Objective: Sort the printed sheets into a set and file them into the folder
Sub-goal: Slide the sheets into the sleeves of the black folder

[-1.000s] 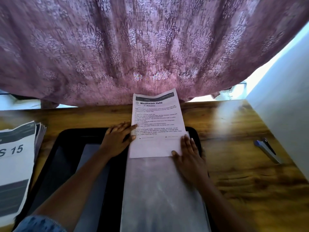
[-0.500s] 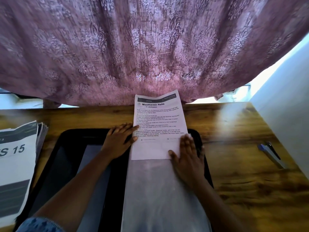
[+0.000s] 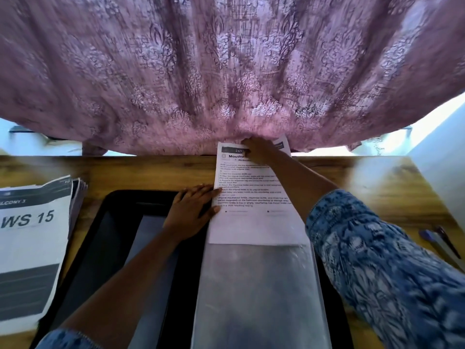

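A printed sheet [image 3: 254,217] headed "Mouthwash" lies lengthwise, its lower end tucked into the clear sleeve [image 3: 259,293] of an open black folder [image 3: 100,238]. My left hand [image 3: 191,212] lies flat on the folder, fingertips pressing the sheet's left edge. My right hand [image 3: 259,149] reaches to the sheet's far end, and its fingers bend over the top edge beside the curtain. A stack of other printed sheets [image 3: 30,243], the top one marked "WS 15", sits at the left.
The wooden table [image 3: 377,187] ends at the pink patterned curtain [image 3: 226,71] hanging along its far edge. A stapler [image 3: 440,243] lies at the right, near a white wall [image 3: 442,172].
My right hand left the sheet's lower right corner and moved up to its top edge. The left hand stayed in place. The view has tilted slightly.
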The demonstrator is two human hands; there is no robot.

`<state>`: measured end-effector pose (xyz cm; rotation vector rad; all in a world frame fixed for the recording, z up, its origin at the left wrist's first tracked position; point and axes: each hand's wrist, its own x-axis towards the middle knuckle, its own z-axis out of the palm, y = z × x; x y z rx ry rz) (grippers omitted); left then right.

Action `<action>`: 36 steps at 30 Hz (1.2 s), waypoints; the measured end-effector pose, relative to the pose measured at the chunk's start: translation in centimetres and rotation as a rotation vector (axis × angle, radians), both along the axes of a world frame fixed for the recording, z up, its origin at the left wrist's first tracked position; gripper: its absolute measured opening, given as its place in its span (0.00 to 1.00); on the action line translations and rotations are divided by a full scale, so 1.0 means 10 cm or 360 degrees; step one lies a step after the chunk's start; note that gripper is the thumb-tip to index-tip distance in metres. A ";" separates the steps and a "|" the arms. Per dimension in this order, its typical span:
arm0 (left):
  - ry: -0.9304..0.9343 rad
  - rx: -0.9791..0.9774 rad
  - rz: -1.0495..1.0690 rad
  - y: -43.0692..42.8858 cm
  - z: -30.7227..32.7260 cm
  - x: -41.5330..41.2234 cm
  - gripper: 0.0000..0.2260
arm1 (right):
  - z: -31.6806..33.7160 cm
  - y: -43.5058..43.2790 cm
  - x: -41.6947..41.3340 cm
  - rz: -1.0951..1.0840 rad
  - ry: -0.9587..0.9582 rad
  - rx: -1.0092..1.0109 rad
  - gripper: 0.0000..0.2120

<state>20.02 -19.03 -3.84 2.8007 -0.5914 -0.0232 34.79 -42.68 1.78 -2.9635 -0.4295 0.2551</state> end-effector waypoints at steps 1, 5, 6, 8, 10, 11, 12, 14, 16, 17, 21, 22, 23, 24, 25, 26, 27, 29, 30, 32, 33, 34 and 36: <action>-0.0012 -0.0004 -0.0004 0.00 0.00 -0.01 0.32 | 0.01 0.00 0.04 -0.0025 -0.0013 -0.0015 0.17; -0.0042 -0.0022 0.0004 0.00 -0.02 0.00 0.31 | 0.13 -0.07 0.13 -0.0067 -0.0005 0.0182 0.15; -0.0046 -0.0025 0.0004 0.00 -0.02 0.00 0.31 | 0.16 -0.09 0.14 -0.0075 -0.0013 0.0270 0.14; -0.0065 -0.0033 0.0007 0.00 -0.02 0.00 0.32 | 0.24 -0.14 0.12 -0.0026 -0.0021 0.0338 0.11; -0.0091 -0.0057 0.0016 -0.01 -0.01 -0.01 0.36 | 0.31 -0.18 0.08 0.0033 0.0058 0.0339 0.10; -0.0088 -0.0074 0.0027 -0.02 0.00 -0.01 0.37 | 0.34 -0.19 0.06 0.0050 0.0158 0.0349 0.10; -0.0074 -0.0091 0.0037 -0.03 0.02 -0.02 0.39 | 0.36 -0.19 0.03 0.0069 0.0277 0.0342 0.11; -0.0043 -0.0108 0.0052 -0.03 0.04 -0.02 0.40 | 0.41 -0.19 -0.04 0.0133 0.0511 0.0263 0.13; -0.0014 -0.0110 0.0056 -0.02 0.04 -0.02 0.40 | 0.43 -0.17 -0.12 0.0195 0.0708 0.0210 0.14; -0.0004 -0.0107 0.0057 -0.01 0.04 -0.01 0.40 | 0.43 -0.17 -0.17 0.0205 0.0791 0.0213 0.14; 0.0011 -0.0110 0.0061 0.00 0.04 0.00 0.41 | 0.36 -0.09 -0.32 0.0231 0.0910 0.0210 0.14; 0.0012 -0.0105 0.0061 0.00 0.04 0.00 0.39 | 0.35 -0.06 -0.36 0.0242 0.0950 0.0183 0.14; 0.0007 -0.0101 0.0059 0.00 0.03 0.00 0.37 | 0.34 -0.02 -0.40 0.0266 0.1001 0.0128 0.12; -0.0003 -0.0100 0.0057 0.01 0.02 0.00 0.36 | 0.33 0.01 -0.44 0.0304 0.1055 0.0076 0.09; -0.0015 -0.0094 0.0054 0.01 0.00 0.01 0.34 | 0.33 0.05 -0.47 0.0347 0.1101 0.0020 0.07; -0.0020 -0.0082 0.0052 0.02 -0.01 0.02 0.34 | 0.32 0.08 -0.50 0.0386 0.1137 -0.0009 0.07; -0.0020 -0.0072 0.0052 0.02 -0.02 0.02 0.34 | 0.32 0.11 -0.54 0.0422 0.1160 -0.0051 0.07; -0.0021 -0.0063 0.0060 0.03 -0.04 0.04 0.34 | 0.29 0.15 -0.61 0.0423 0.1263 -0.0069 0.09; -0.0022 -0.0063 0.0063 0.03 -0.05 0.04 0.33 | 0.26 0.17 -0.66 0.0347 0.1355 -0.0003 0.07; -0.0026 -0.0071 0.0065 0.03 -0.06 0.05 0.32 | 0.23 0.22 -0.78 0.0222 0.1504 0.0096 0.02; -0.0025 -0.0083 0.0063 0.03 -0.06 0.05 0.32 | 0.19 0.24 -0.81 0.0209 0.1540 0.0104 0.03; -0.0023 -0.0097 0.0059 0.03 -0.06 0.04 0.31 | 0.18 0.26 -0.87 0.0183 0.1616 0.0133 0.04; -0.0047 -0.0120 0.0043 0.03 -0.06 0.03 0.31 | 0.15 0.26 -0.93 0.0141 0.1685 0.0169 0.01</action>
